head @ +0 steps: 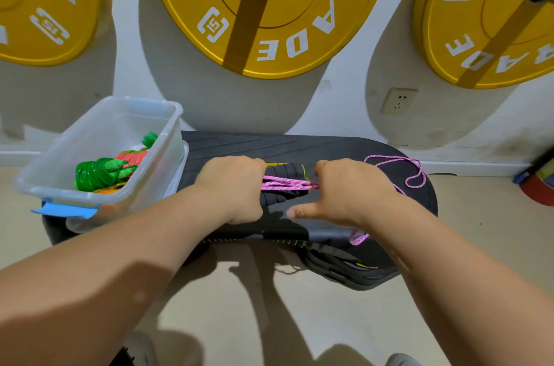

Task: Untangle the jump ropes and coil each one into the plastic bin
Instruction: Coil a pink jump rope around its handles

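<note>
Left hand [236,186] fingers clench the pink jump rope [287,185] strands, right hand [347,189] fingers grasp them just beside; slack trails beyond the right fingers, so best draw loops evenly before moving to the plastic bin [60,192] left of the fingers.

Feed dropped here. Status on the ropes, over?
Left hand and right hand grip pink rope. Green rope coiled in bin. Pink slack trails right.
</note>
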